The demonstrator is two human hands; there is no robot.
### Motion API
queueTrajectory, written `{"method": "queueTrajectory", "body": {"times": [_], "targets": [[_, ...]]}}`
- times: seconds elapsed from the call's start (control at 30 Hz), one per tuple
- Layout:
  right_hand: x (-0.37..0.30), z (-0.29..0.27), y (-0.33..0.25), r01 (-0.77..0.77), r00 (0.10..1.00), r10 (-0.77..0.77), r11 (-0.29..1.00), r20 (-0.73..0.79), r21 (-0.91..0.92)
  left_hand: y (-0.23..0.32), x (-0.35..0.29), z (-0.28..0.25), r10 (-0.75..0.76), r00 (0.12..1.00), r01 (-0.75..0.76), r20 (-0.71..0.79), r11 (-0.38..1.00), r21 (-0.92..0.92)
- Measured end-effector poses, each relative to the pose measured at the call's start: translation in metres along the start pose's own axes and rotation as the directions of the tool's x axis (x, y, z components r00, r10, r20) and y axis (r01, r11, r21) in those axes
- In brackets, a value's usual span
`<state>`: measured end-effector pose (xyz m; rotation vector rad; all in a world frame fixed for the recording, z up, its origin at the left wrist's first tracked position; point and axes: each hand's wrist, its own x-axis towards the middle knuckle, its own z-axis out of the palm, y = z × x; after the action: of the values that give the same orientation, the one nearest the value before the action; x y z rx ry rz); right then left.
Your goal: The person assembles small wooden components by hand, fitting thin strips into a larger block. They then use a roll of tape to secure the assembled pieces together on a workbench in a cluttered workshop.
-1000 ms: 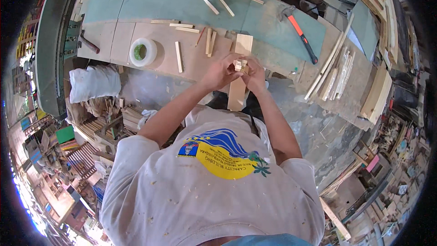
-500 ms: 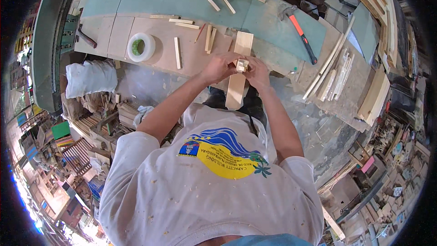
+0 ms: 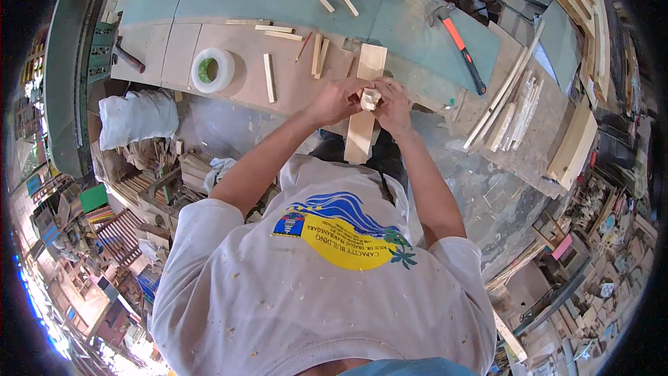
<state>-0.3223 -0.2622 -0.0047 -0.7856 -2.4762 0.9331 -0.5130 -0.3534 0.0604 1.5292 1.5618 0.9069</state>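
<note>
My left hand [image 3: 341,100] and my right hand [image 3: 394,107] meet over the near edge of the workbench, their fingers closed round a small bundle of pale wood strips [image 3: 370,100]. The strips' ends point up toward me; how many there are I cannot tell. Beneath them lies a wide, light wooden board [image 3: 359,141], jutting out from the bench toward my body. Two short wood strips [image 3: 320,57] and a reddish pencil [image 3: 303,47] rest just beyond my left hand. Parts of the fingers on both hands are hidden behind the bundle.
On the bench top [image 3: 243,63] are a roll of clear tape [image 3: 224,71], a loose strip [image 3: 270,78] and a hammer with an orange and black handle [image 3: 462,53]. Another hammer [image 3: 129,57] lies far left. Long strips [image 3: 506,90] are piled at right. A white sack [image 3: 139,120] stands left.
Both hands stay on the bundle, and my right fingers have shifted slightly around its top. The whole view has moved a little; the things on the bench lie as before.
</note>
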Motion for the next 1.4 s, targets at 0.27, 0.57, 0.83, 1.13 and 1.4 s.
{"method": "queueTrajectory", "body": {"times": [0.27,0.57,0.83,1.13,1.4], "targets": [[-0.003,0.014,0.005,-0.039,0.999,0.04,0.999,-0.032,0.022,-0.004,0.0,0.003,0.058,0.997,-0.062,-0.057,0.996,-0.059],[0.025,-0.053,-0.07,-0.183,0.964,0.178,0.983,0.197,0.007,0.005,-0.017,-0.015,-0.27,0.963,0.224,0.004,0.793,-0.566],[0.006,-0.068,-0.09,-0.493,0.867,0.429,0.816,0.255,0.303,0.011,-0.031,-0.017,-0.4,0.91,0.272,0.103,0.391,-0.88],[-0.012,-0.059,-0.058,-0.17,0.952,0.212,0.966,0.22,-0.194,-0.018,-0.058,0.026,-0.514,0.786,0.582,0.344,0.43,-0.69],[-0.018,-0.048,-0.03,0.125,0.97,-0.046,0.938,0.241,-0.324,-0.004,-0.093,0.01,-0.584,0.803,0.592,0.122,0.757,-0.276]]}}
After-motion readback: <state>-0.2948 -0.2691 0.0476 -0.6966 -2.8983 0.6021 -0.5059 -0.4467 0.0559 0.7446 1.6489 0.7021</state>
